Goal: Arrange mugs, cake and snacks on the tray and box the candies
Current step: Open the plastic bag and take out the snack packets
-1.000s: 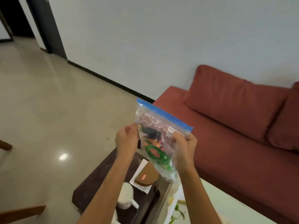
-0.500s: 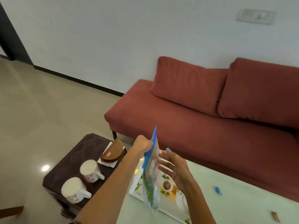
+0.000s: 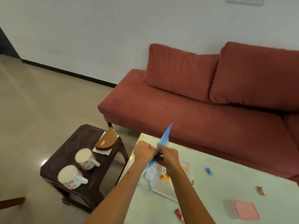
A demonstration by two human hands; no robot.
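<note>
My left hand point(image 3: 144, 151) and my right hand point(image 3: 168, 156) both pinch the blue zip strip of a clear plastic bag point(image 3: 164, 139), which hangs over the white patterned tray point(image 3: 163, 190) on the pale green table. Two white mugs with red flowers point(image 3: 85, 159) point(image 3: 69, 177) lie on their sides on the dark stool. A half-round brown cake point(image 3: 107, 140) sits on a white napkin beside them. Loose candies lie on the table: a blue one point(image 3: 209, 171), a brown one point(image 3: 260, 190) and a red one point(image 3: 179, 215). A pink-lidded box point(image 3: 246, 210) stands near the right.
A red sofa point(image 3: 202, 110) with two back cushions runs behind the table point(image 3: 226, 183). The dark stool point(image 3: 76, 146) stands left of the table on a glossy tiled floor. A wooden edge shows at the bottom left.
My right hand, open beside the bag before, now pinches its blue strip next to the left hand. The view has swung right and down, bringing the table, candies and box into sight.
</note>
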